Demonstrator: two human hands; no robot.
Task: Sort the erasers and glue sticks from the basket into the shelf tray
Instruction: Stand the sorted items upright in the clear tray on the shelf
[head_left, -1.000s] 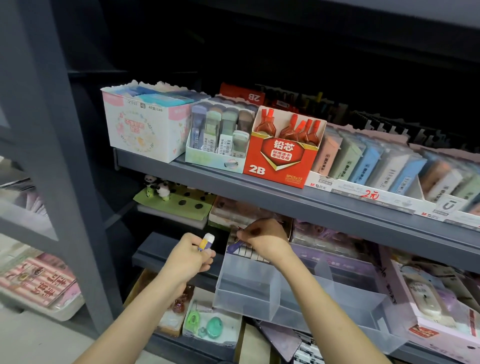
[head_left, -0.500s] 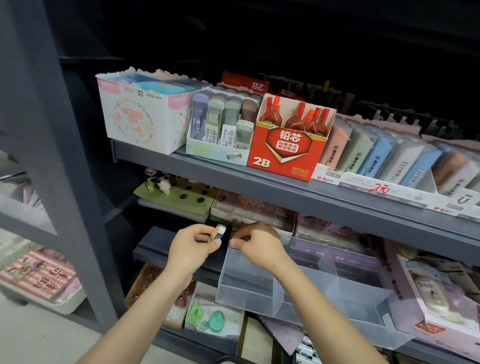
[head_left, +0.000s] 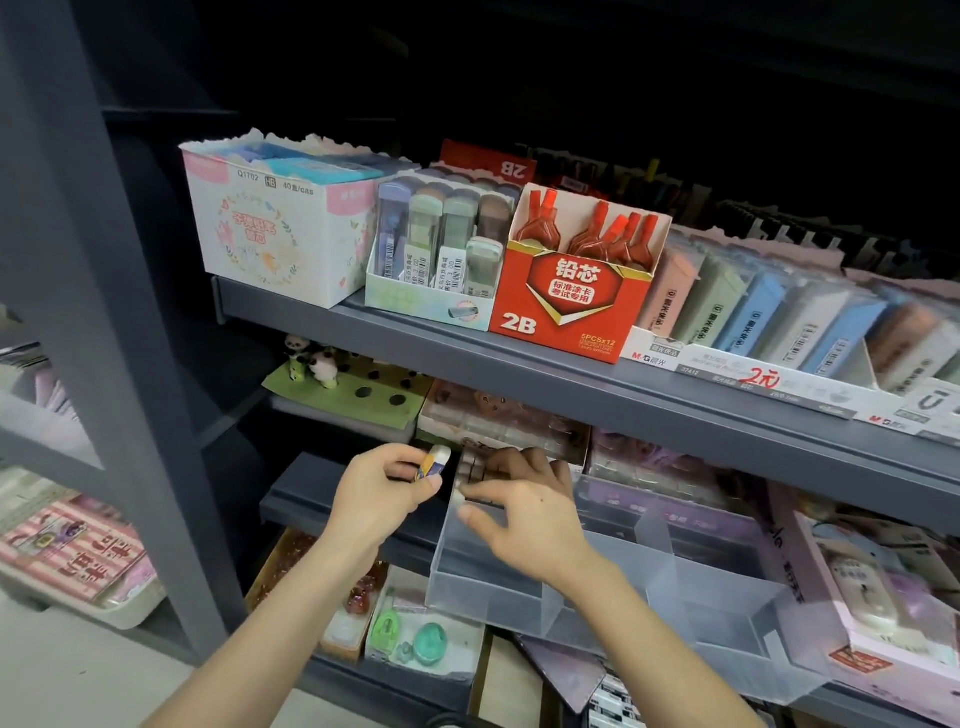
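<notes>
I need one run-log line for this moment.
left hand | holds eraser, left of tray | right hand | at eraser row, tray's back-left compartment | grip unclear

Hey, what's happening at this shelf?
A person is stocking a stationery shelf. Their left hand pinches a small eraser beside the clear divided tray. Their right hand reaches into the tray's back-left compartment, at a row of small pieces already there; whether it grips one is unclear.

On red box (head_left: 571, 306): "铅芯", "2B", "5PCS×12". On white box (head_left: 270, 244): "Q1702", "HB", "40盒/cas". On display carton (head_left: 727, 366): "M&G", handwritten "2元".
</notes>
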